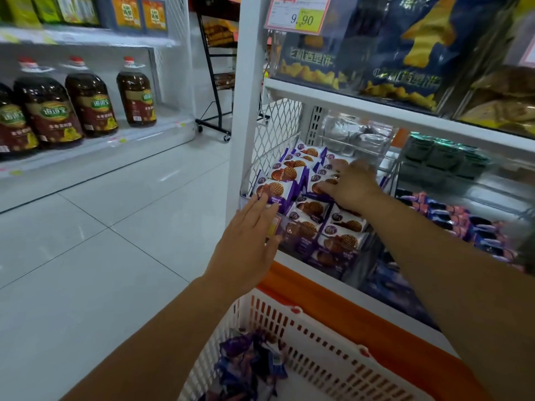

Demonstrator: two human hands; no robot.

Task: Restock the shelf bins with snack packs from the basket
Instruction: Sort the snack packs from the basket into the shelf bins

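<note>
A clear shelf bin (246, 195) holds several purple-and-white waffle snack packs (311, 208) in rows. My left hand (249, 235) is flat with straight fingers, its fingertips touching the front-left pack (279, 189) at the bin's front edge. My right hand (351, 183) lies spread on top of the packs deeper in the bin, fingers straight, a ring on one finger. Below, a white slotted basket (292, 322) holds a few crumpled purple snack packs (249, 363) at its bottom.
The white shelf upright (246, 96) stands left of the bin, with an orange base ledge (333, 302) under it. Neighbouring bins hold pink-and-blue packs (469, 227) and dark packs (443, 157). Chip bags (405, 44) fill the shelf above. Oil bottles (89, 99) line the far-left shelf across the tiled floor.
</note>
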